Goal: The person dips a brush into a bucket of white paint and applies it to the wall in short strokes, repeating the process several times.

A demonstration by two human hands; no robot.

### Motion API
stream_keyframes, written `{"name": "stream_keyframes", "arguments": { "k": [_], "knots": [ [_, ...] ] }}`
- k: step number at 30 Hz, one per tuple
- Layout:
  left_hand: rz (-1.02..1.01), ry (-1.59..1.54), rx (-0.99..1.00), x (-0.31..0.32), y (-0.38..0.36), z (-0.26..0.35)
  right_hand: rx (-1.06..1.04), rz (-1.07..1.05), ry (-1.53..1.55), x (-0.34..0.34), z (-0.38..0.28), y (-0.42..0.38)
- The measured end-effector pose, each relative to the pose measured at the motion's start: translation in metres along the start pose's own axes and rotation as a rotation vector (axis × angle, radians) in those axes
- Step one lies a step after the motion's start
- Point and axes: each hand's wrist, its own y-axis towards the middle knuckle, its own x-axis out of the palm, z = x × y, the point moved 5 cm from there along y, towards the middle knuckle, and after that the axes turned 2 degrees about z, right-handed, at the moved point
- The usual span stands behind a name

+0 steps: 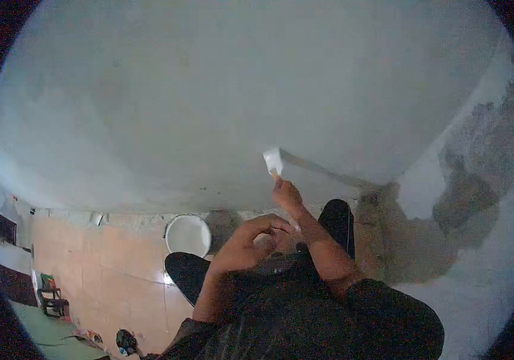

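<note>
My right hand (pixel 287 195) is closed around the light wooden handle of a paintbrush (pixel 273 161). The brush's flat head is white and is held up against the grey-white wall (pixel 221 108), where a dark shadow strip runs off to its right. Lower down, in front of my body, my left hand (pixel 257 237) is loosely bent, its thumb and fingers apart, close to my right forearm. I see no object in it, though part of its palm is hidden. A round white bucket (pixel 189 236) with whitish contents stands on the floor left of my left hand.
The right side wall (pixel 473 198) has dark grey, patchy areas. Tan floor (pixel 101 258) stretches left along the wall's rough base. A small pale piece (pixel 96 219) is by the wall. A dark chair (pixel 53 297) and a black bag (pixel 126 342) are at lower left.
</note>
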Motion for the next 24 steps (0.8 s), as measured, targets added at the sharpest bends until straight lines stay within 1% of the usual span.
{"name": "stream_keyframes", "arguments": {
  "k": [2,3,5,7,8,9,11,12,14,15,16,17,18,20,21,22,24],
  "knots": [
    [0.006,0.006,0.045,-0.001,0.001,-0.012,0.035,-0.232,-0.071,0.021,0.033,-0.005],
    [0.014,0.014,0.087,-0.002,0.003,-0.012,0.033,-0.23,-0.073,0.015,0.03,-0.003],
    [0.02,0.011,0.081,-0.001,0.004,-0.012,0.113,-0.307,0.009,0.006,0.028,0.006],
    [0.027,0.006,0.069,0.001,0.006,-0.01,-0.136,-0.168,0.084,-0.021,0.005,0.03],
    [0.008,0.028,0.067,0.003,0.009,-0.009,0.068,-0.189,0.285,-0.055,-0.024,0.035],
    [-0.012,0.049,0.065,0.006,0.01,-0.009,0.276,-0.207,0.485,-0.099,-0.067,0.032],
    [-0.025,0.022,0.039,0.01,0.01,-0.015,0.407,-0.296,0.808,-0.138,-0.112,0.033],
    [-0.039,-0.001,0.017,0.011,0.011,-0.018,0.413,-0.296,0.811,-0.151,-0.127,0.027],
    [-0.033,-0.01,-0.014,0.01,0.011,-0.023,0.227,-0.191,0.743,-0.172,-0.154,0.022],
    [-0.023,-0.023,-0.044,0.011,0.009,-0.026,0.237,-0.195,0.743,-0.173,-0.156,0.02],
    [-0.025,-0.031,-0.057,0.012,0.009,-0.032,0.131,-0.134,0.673,-0.178,-0.159,0.019],
    [0.013,-0.018,-0.04,0.009,0.01,-0.038,0.029,-0.076,0.599,-0.18,-0.161,0.02],
    [0.049,-0.009,-0.03,0.007,0.009,-0.046,0.054,-0.088,0.596,-0.166,-0.149,0.026],
    [0.01,-0.029,-0.048,0.001,0.01,-0.059,-0.311,0.222,0.351,-0.144,-0.128,0.039],
    [0.023,-0.016,-0.086,-0.001,0.01,-0.066,-0.191,0.138,0.422,-0.125,-0.114,0.039],
    [0.037,-0.006,-0.126,-0.002,0.008,-0.074,-0.176,0.129,0.416,-0.107,-0.098,0.04],
    [0.044,-0.051,-0.164,-0.007,0.004,-0.086,0.044,-0.099,0.519,-0.055,-0.053,0.05]
  ]
}}
